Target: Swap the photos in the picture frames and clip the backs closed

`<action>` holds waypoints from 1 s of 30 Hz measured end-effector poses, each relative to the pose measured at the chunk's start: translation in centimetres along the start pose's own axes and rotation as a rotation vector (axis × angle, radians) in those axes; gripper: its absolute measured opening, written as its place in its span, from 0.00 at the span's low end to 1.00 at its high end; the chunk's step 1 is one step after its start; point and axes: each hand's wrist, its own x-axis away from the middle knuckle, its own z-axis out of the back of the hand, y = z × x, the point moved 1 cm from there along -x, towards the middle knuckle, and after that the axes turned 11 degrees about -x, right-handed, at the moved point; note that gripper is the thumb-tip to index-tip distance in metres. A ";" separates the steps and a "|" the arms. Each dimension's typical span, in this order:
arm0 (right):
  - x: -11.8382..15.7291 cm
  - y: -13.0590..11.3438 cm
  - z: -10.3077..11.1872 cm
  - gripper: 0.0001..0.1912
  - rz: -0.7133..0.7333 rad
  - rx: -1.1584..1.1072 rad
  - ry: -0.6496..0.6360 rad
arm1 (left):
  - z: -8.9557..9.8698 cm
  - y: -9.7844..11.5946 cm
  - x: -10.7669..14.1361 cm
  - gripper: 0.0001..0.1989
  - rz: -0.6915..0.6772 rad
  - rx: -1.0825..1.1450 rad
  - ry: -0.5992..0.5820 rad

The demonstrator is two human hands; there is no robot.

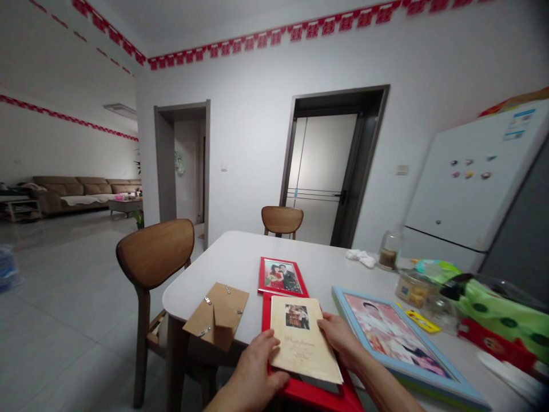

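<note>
My left hand (pixel 256 366) is at the left edge of a cream paper sheet (pixel 300 343), its fingers curled along the side and its thumb near the lower corner. My right hand (pixel 343 342) pinches the sheet's right edge. A small printed photo and faint lettering show on the sheet. Beneath it lies a large red picture frame (pixel 266 312), mostly covered. Just beyond stands or leans a smaller red-framed photo (pixel 281 277) of two people; I cannot tell which. Left of the frame, a brown backing board (pixel 218 315) with metal clips and a folded-out stand overhangs the table edge.
A blue-framed photo (pixel 386 337) lies right of my right hand on the white table (pixel 240 252). Farther right are a glass jar (pixel 389 252), a clear food container (pixel 414 287) and a green bag (pixel 501 315). Wooden chairs stand at the left (pixel 156 252) and far side (pixel 282 220).
</note>
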 end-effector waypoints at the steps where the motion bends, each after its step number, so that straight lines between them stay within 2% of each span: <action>1: 0.0 0.1 0.0 0.19 -0.019 -0.007 -0.023 | 0.1 0.0 0.0 0.27 -0.003 -0.006 -0.009; 5: 0.2 0.3 0.0 0.21 -0.093 -0.024 -0.099 | 0.3 0.0 0.1 0.26 -0.036 -0.033 -0.011; 11: -0.2 0.6 -0.2 0.22 -0.077 0.097 -0.065 | 0.2 -0.1 0.2 0.23 -0.112 -0.091 -0.068; 17: -1.0 0.3 0.3 0.17 0.026 0.353 0.011 | -0.1 0.0 0.2 0.35 -0.215 -0.228 -0.143; 20: -1.1 0.2 0.7 0.16 0.039 0.435 0.014 | -0.1 0.3 0.1 0.32 -0.247 -0.266 -0.168; 23: -1.0 0.0 0.9 0.17 0.030 0.487 0.011 | -0.1 0.5 0.1 0.30 -0.268 -0.246 -0.141; 30: 0.2 -0.4 0.2 0.17 0.061 0.654 0.034 | 0.1 0.7 0.1 0.29 -0.282 -0.228 -0.175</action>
